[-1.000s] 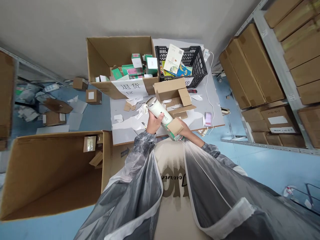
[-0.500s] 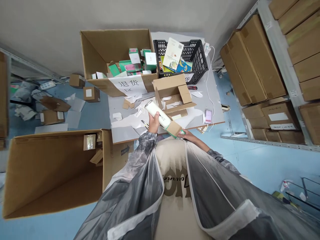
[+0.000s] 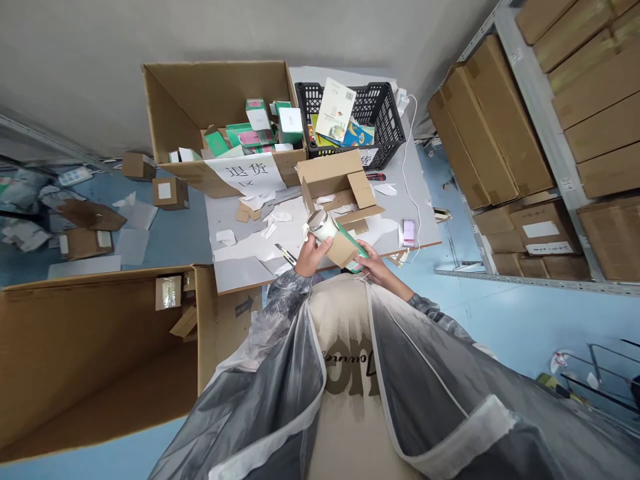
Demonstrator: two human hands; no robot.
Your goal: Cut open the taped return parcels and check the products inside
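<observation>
A white bottle [image 3: 327, 231] with a silver end, perhaps a thermos, is tilted in front of my body. Its lower part is inside a brown cardboard flap or sleeve [image 3: 343, 249] of a narrow green box [image 3: 356, 265]. My left hand [image 3: 310, 255] is closed round the bottle near its silver end, thumb on top. From the right, my right hand [image 3: 375, 265] grips the green box. Just beyond lies an open small carton [image 3: 345, 163] with packing scraps. A utility knife [image 3: 285, 254] rests left of my left hand.
On the table [image 3: 235, 272], a large carton [image 3: 175, 113] holds several green boxes, beside a black crate [image 3: 387, 127] with books. A phone [image 3: 408, 233] and white cable [image 3: 416, 167] lie right. A big open carton [image 3: 100, 360] stands lower left; a shelf [image 3: 540, 100] with cartons stands right.
The bottle has gone deeper into the box, and its silver end has swung toward me. My left hand has come down nearer the box. The whole view has shifted slightly.
</observation>
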